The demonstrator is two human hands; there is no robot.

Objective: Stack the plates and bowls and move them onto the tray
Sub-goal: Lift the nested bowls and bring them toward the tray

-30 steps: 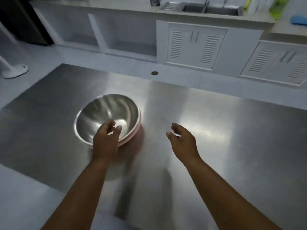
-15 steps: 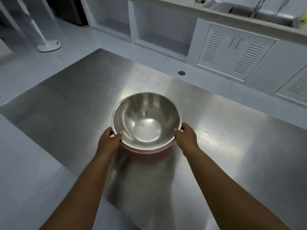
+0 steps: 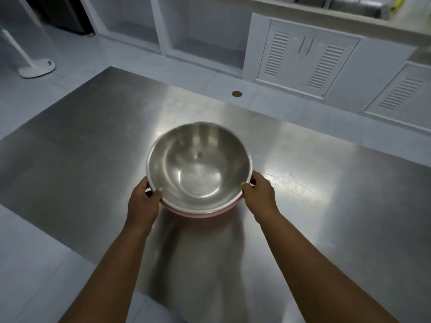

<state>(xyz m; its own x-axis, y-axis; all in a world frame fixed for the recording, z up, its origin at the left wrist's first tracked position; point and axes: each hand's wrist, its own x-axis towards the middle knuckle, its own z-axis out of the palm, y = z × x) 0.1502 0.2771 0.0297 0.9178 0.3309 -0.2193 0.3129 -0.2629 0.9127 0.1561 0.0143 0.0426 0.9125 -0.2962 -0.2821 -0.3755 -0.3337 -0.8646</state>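
Observation:
A shiny steel bowl (image 3: 198,164) sits nested on a white dish and a pink plate (image 3: 198,214) whose rim peeks out below it. This stack is at the middle of the steel table (image 3: 326,206). My left hand (image 3: 143,203) grips the stack's left rim with the thumb on the bowl's edge. My right hand (image 3: 261,197) grips the right rim in the same way. Whether the stack rests on the table or is just above it is unclear. No tray is in view.
White cabinets with louvred doors (image 3: 300,57) and open shelves (image 3: 191,31) stand beyond the table. A white fan base (image 3: 37,68) is on the floor at far left. A small brass floor drain (image 3: 236,93) lies past the table's far edge.
One second ago only my left hand touched the bowl and my right hand hovered open. Both hands have since closed on the stack's rims, and the view has shifted so the stack is centred.

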